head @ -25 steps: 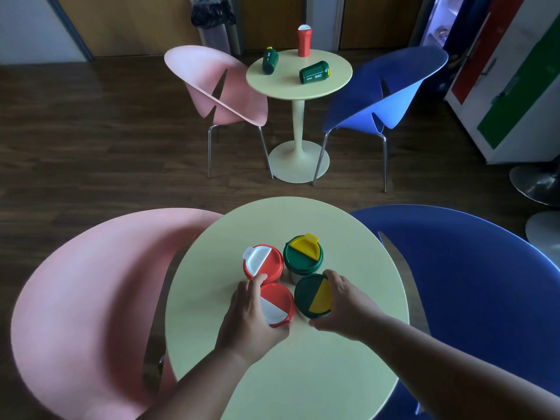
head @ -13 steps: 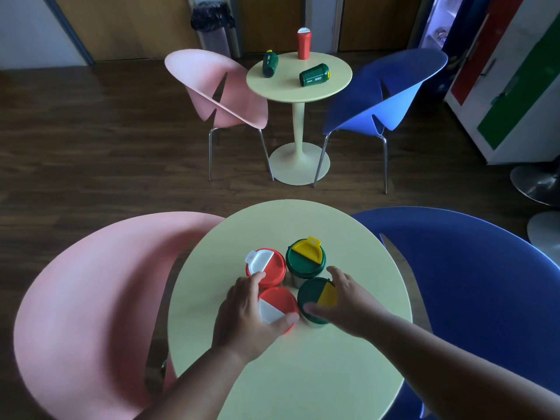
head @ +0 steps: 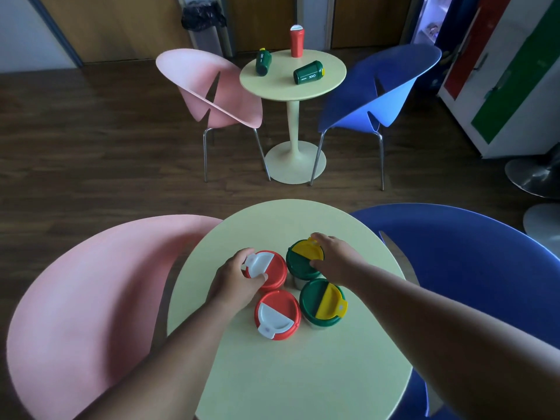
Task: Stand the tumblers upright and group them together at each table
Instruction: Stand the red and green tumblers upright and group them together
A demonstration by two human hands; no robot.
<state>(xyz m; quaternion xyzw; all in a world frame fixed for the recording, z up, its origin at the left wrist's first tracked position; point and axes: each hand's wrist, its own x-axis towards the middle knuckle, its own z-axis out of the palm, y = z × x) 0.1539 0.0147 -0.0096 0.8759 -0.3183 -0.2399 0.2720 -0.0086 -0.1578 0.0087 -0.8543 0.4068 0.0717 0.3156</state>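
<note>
On the near yellow table (head: 303, 374) several tumblers stand upright in a tight cluster, seen from above. My left hand (head: 235, 278) grips the far red tumbler (head: 271, 269) with the white lid flap. My right hand (head: 336, 257) grips the far green tumbler (head: 300, 259) with the yellow flap. The near red tumbler (head: 277, 313) and the near green tumbler (head: 322, 303) stand free, touching the others. On the far yellow table (head: 330, 83) a red tumbler (head: 296, 40) stands upright, and two green tumblers (head: 263, 62) (head: 308, 72) lie on their sides.
A pink chair (head: 85, 298) sits left of the near table and a blue chair (head: 472, 256) right of it. Another pink chair (head: 212, 89) and blue chair (head: 378, 86) flank the far table. A cabinet (head: 515, 71) stands at the right, a bin (head: 204, 25) at the back.
Both hands let go of the two near tumblers and moved forward onto the two far tumblers. The near red and green tumblers now stand uncovered.
</note>
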